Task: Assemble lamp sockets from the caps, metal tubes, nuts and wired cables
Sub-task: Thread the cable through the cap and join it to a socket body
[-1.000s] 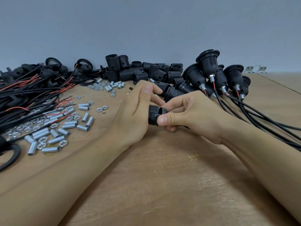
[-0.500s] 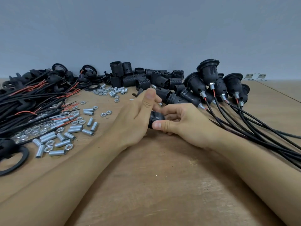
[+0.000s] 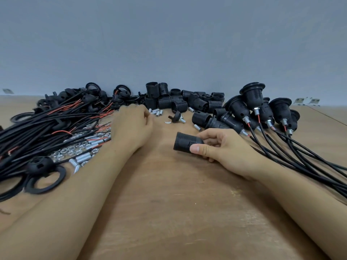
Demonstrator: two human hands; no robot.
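the right hand [image 3: 223, 147] holds a black threaded socket body [image 3: 187, 142] on its side just above the wooden table [image 3: 169, 212], thumb across the near side and fingers curled over the top, the open threaded end pointing left. the socket juts out to the left of the grip, near the middle of the table. the right forearm runs in from the table's near right corner.

the left hand [image 3: 132, 124] reaches forward toward the far edge, back of the hand up, fingers curled down; whether it holds anything cannot be told. its forearm crosses from the near left corner.

under and left of that hand lie loose metal tubes [image 3: 82, 158] and nuts [image 3: 69, 150], beside a heap of black wired cables [image 3: 47, 126] with red leads toward the left edge. a black ring [image 3: 46, 180] lies at the near end of the heap. along the far edge stand loose socket shells [image 3: 169, 101]. toward the far right, finished sockets [image 3: 251, 102] lean together, their cables trailing to the right edge.
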